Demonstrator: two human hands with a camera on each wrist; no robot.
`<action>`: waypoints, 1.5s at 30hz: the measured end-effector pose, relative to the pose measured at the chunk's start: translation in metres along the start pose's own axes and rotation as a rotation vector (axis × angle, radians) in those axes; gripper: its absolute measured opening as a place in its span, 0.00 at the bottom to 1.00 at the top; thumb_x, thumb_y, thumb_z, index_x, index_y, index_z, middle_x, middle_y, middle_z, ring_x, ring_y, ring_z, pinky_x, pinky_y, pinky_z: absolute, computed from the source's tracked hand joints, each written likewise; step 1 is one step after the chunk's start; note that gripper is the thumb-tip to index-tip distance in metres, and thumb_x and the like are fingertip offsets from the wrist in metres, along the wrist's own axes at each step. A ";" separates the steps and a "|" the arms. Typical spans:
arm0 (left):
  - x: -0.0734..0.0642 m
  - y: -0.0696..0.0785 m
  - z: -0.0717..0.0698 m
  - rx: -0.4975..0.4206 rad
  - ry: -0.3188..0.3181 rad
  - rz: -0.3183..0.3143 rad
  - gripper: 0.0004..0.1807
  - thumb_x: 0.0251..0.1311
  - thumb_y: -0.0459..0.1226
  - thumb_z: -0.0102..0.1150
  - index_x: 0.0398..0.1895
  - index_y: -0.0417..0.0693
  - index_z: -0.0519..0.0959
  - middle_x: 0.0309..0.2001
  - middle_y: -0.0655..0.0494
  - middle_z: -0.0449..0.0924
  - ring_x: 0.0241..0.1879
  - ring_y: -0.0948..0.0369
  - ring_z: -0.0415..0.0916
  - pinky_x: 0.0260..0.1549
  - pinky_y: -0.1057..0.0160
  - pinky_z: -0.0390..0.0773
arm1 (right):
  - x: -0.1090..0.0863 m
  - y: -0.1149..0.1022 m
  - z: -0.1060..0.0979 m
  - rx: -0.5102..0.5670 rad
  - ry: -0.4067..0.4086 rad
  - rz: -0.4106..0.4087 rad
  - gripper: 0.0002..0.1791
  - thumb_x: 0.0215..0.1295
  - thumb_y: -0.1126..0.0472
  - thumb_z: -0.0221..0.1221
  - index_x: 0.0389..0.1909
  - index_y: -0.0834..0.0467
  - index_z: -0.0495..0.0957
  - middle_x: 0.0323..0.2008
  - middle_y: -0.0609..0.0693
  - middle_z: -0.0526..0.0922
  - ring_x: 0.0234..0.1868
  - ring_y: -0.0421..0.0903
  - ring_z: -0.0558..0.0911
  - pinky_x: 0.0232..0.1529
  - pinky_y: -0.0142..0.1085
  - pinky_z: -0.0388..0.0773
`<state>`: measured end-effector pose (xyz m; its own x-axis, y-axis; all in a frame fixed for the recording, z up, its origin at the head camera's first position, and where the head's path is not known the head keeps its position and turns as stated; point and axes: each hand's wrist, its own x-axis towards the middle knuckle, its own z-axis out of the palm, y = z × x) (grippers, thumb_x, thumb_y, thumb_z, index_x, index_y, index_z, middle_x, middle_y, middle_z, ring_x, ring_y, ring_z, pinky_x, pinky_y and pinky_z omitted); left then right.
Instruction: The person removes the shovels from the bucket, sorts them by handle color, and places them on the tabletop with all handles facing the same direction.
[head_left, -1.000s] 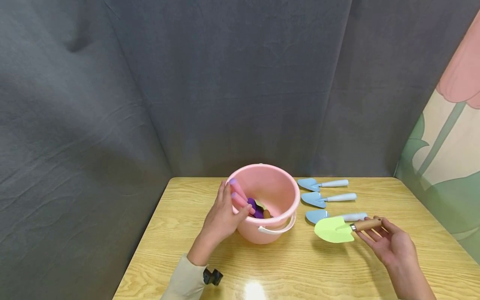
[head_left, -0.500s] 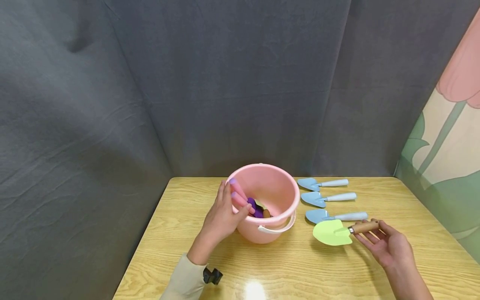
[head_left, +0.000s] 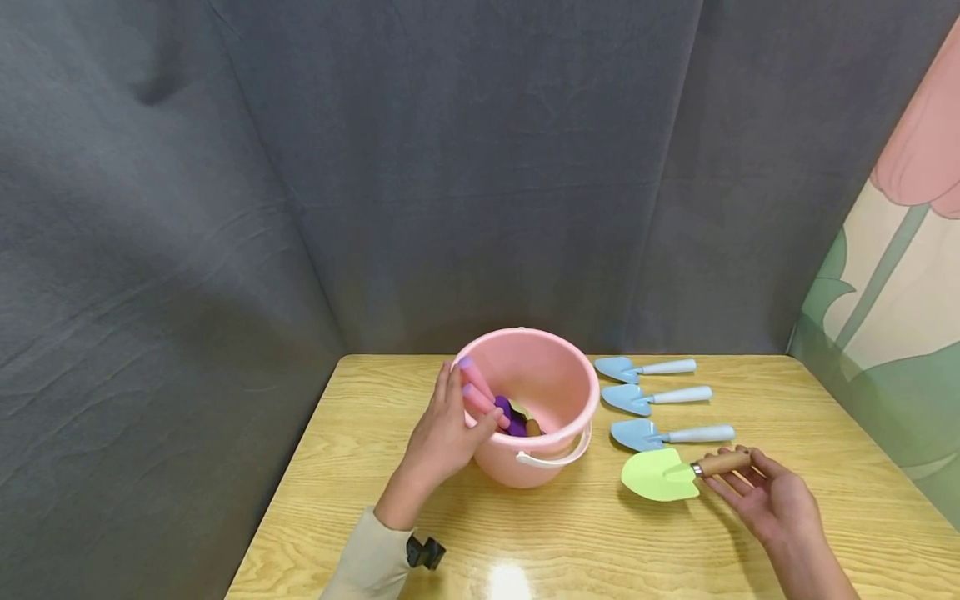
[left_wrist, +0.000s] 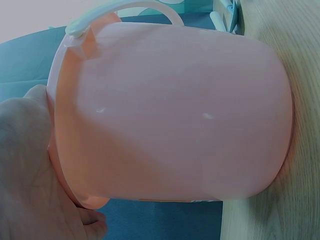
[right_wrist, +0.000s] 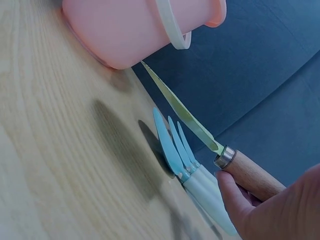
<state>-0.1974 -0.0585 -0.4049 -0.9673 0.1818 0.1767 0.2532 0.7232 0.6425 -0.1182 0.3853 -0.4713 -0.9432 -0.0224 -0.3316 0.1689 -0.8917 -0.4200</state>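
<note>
Right hand (head_left: 783, 508) has the green trowel (head_left: 660, 475) by its wooden handle (head_left: 726, 463), fingers curled around it in a pretty light grip. The trowel's up off the table (head_left: 585, 542) at roughly 4 o'clock from the pink bucket (head_left: 517, 462), blade aimed about 9 o'clock, with a gap between the tip and the bucket. You can see its shadow on the wood grain in the right wrist view.

Left hand (head_left: 442, 437) is clamped on the bucket's rim, somewhere between 8 and 9 o'clock, thumb reaching over to the inside. Two pink handles (head_left: 482, 400) with purple ends lean right there at 9 o'clock inside; can't tell if the hand's pressing on them too. Farther down in the bucket there's something purple (head_left: 516, 427) and a small brown piece (head_left: 533, 428), both half hidden. Bucket's standing upright, white bail (head_left: 558, 461) hanging at 5 o'clock.

Three blue trowels are lined up on the table with their blades toward the bucket: the far one (head_left: 617, 368) at about 2 o'clock, middle one (head_left: 626, 398) at 3, near one (head_left: 636, 434) a touch past 3, just beyond the green trowel. Dark curtain (head_left: 480, 183) covers 12 o'clock behind it all.
</note>
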 end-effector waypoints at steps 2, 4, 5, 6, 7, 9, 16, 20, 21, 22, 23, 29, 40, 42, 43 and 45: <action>0.000 0.000 0.000 0.000 0.000 -0.001 0.56 0.63 0.63 0.58 0.83 0.51 0.40 0.83 0.51 0.34 0.78 0.44 0.50 0.66 0.35 0.64 | 0.000 0.001 -0.001 -0.007 0.005 0.003 0.20 0.81 0.55 0.42 0.39 0.61 0.80 0.41 0.57 0.83 0.45 0.59 0.86 0.54 0.60 0.79; 0.000 -0.001 0.001 0.000 0.004 0.004 0.56 0.63 0.63 0.58 0.83 0.50 0.41 0.83 0.50 0.35 0.78 0.43 0.51 0.66 0.35 0.64 | 0.000 0.002 -0.002 -0.004 0.001 0.001 0.19 0.81 0.55 0.42 0.40 0.60 0.79 0.41 0.57 0.83 0.45 0.59 0.86 0.54 0.59 0.79; 0.000 -0.001 0.001 0.002 0.006 0.006 0.56 0.63 0.63 0.58 0.83 0.50 0.41 0.83 0.50 0.35 0.78 0.43 0.51 0.66 0.35 0.64 | 0.000 0.003 -0.003 0.001 -0.005 0.000 0.19 0.81 0.55 0.42 0.40 0.61 0.79 0.41 0.58 0.83 0.45 0.60 0.85 0.54 0.59 0.79; 0.000 -0.001 0.001 0.001 0.008 0.009 0.56 0.63 0.63 0.58 0.83 0.50 0.41 0.83 0.49 0.35 0.78 0.43 0.51 0.66 0.34 0.64 | 0.000 0.003 -0.004 0.008 -0.013 -0.001 0.19 0.81 0.55 0.41 0.40 0.61 0.79 0.42 0.58 0.82 0.46 0.60 0.85 0.53 0.60 0.79; 0.000 -0.002 0.001 0.000 0.010 0.013 0.56 0.63 0.63 0.58 0.83 0.50 0.41 0.83 0.49 0.35 0.78 0.43 0.51 0.66 0.34 0.64 | 0.000 0.004 -0.004 0.017 -0.019 -0.003 0.19 0.81 0.56 0.41 0.41 0.61 0.78 0.42 0.59 0.82 0.46 0.60 0.85 0.53 0.60 0.79; 0.000 -0.002 0.001 -0.002 0.012 0.017 0.56 0.63 0.63 0.58 0.83 0.50 0.41 0.83 0.49 0.35 0.78 0.43 0.50 0.66 0.34 0.64 | 0.000 0.005 -0.006 0.037 -0.034 -0.007 0.18 0.81 0.56 0.41 0.42 0.61 0.77 0.42 0.60 0.82 0.46 0.61 0.85 0.53 0.60 0.79; 0.000 -0.002 0.001 -0.005 0.016 0.020 0.56 0.63 0.62 0.59 0.83 0.50 0.41 0.83 0.49 0.35 0.78 0.43 0.50 0.66 0.34 0.64 | 0.000 0.010 -0.012 0.070 -0.058 -0.024 0.14 0.82 0.57 0.40 0.46 0.60 0.71 0.42 0.64 0.82 0.47 0.64 0.85 0.54 0.61 0.78; 0.000 -0.003 0.001 -0.007 0.019 0.029 0.56 0.63 0.62 0.59 0.83 0.49 0.41 0.83 0.48 0.36 0.77 0.42 0.51 0.65 0.33 0.65 | 0.003 0.009 -0.015 0.047 -0.020 -0.014 0.13 0.82 0.56 0.40 0.46 0.58 0.71 0.41 0.63 0.83 0.46 0.62 0.86 0.53 0.60 0.79; 0.000 -0.003 0.001 -0.006 0.017 0.026 0.56 0.63 0.63 0.58 0.83 0.50 0.41 0.83 0.49 0.36 0.77 0.42 0.51 0.65 0.34 0.65 | 0.003 0.009 -0.016 0.043 -0.009 -0.010 0.13 0.82 0.56 0.40 0.46 0.58 0.71 0.41 0.63 0.83 0.46 0.62 0.86 0.53 0.59 0.79; 0.000 -0.003 0.001 -0.005 0.015 0.025 0.56 0.63 0.63 0.58 0.83 0.50 0.41 0.83 0.49 0.35 0.77 0.42 0.51 0.65 0.34 0.65 | 0.004 0.009 -0.016 0.041 -0.001 -0.004 0.13 0.82 0.56 0.40 0.46 0.58 0.71 0.41 0.62 0.83 0.46 0.61 0.86 0.53 0.59 0.79; 0.000 -0.003 0.001 -0.005 0.013 0.023 0.56 0.63 0.63 0.58 0.83 0.50 0.40 0.83 0.49 0.35 0.77 0.42 0.51 0.65 0.34 0.65 | 0.004 0.009 -0.017 0.039 0.003 -0.001 0.14 0.82 0.55 0.40 0.46 0.58 0.72 0.41 0.62 0.83 0.46 0.61 0.86 0.53 0.59 0.79; 0.000 -0.003 0.001 0.001 0.006 0.015 0.56 0.63 0.63 0.58 0.83 0.51 0.40 0.83 0.50 0.35 0.78 0.44 0.50 0.66 0.35 0.65 | 0.004 0.010 -0.018 0.025 0.006 0.016 0.18 0.82 0.56 0.38 0.44 0.60 0.74 0.42 0.60 0.81 0.45 0.61 0.86 0.53 0.59 0.79; 0.000 -0.003 0.001 -0.003 0.006 0.028 0.56 0.63 0.62 0.58 0.83 0.50 0.40 0.83 0.49 0.35 0.78 0.43 0.51 0.66 0.34 0.65 | 0.005 0.010 -0.014 0.014 0.073 0.033 0.14 0.81 0.54 0.40 0.45 0.56 0.72 0.40 0.60 0.83 0.44 0.59 0.86 0.55 0.57 0.79; 0.001 -0.003 0.001 -0.002 0.005 0.026 0.56 0.63 0.62 0.58 0.83 0.50 0.40 0.83 0.50 0.35 0.78 0.43 0.51 0.66 0.35 0.65 | 0.005 0.010 -0.014 0.017 0.087 0.031 0.12 0.81 0.54 0.40 0.46 0.55 0.71 0.39 0.60 0.83 0.44 0.59 0.86 0.56 0.57 0.78; 0.001 -0.003 0.001 0.002 0.003 0.024 0.56 0.63 0.62 0.58 0.83 0.51 0.40 0.83 0.50 0.35 0.78 0.43 0.51 0.66 0.35 0.65 | 0.005 0.010 -0.014 0.016 0.090 0.029 0.12 0.81 0.54 0.40 0.46 0.55 0.71 0.39 0.61 0.83 0.45 0.59 0.86 0.56 0.57 0.78; 0.001 -0.004 0.001 0.007 0.006 0.026 0.56 0.63 0.63 0.58 0.83 0.50 0.40 0.83 0.50 0.35 0.78 0.43 0.51 0.66 0.35 0.65 | 0.005 0.011 -0.014 0.015 0.096 0.029 0.12 0.81 0.54 0.41 0.46 0.55 0.71 0.40 0.61 0.83 0.45 0.59 0.86 0.56 0.58 0.78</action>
<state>-0.1996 -0.0600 -0.4082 -0.9604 0.1964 0.1976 0.2780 0.7232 0.6322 -0.1175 0.3818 -0.4893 -0.9059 -0.0058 -0.4234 0.1910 -0.8980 -0.3964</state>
